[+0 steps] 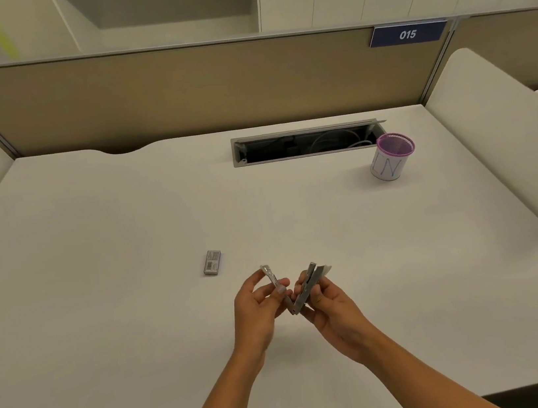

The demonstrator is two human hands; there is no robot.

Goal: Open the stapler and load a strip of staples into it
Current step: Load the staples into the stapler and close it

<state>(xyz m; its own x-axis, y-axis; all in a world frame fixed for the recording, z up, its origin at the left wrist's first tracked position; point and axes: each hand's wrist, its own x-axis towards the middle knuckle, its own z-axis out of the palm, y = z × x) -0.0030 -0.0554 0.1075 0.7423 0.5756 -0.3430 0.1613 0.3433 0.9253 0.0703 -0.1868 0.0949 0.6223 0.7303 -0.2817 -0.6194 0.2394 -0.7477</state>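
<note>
A small grey metal stapler (pixel 304 291) is held above the white desk (pixel 139 325), swung open into a V shape. My left hand (pixel 258 312) pinches the stapler's left arm between thumb and fingers. My right hand (pixel 330 309) grips the right arm, which holds the magazine. The two arms meet at the hinge, low between my hands. A small grey staple box (pixel 212 262) lies flat on the desk, up and to the left of my hands. I cannot make out a loose strip of staples.
A purple mesh pen cup (pixel 391 156) wrapped in white paper stands at the back right. An open cable hatch (pixel 304 143) is cut into the desk behind. A beige partition (pixel 176 92) closes the far edge, with white dividers on both sides.
</note>
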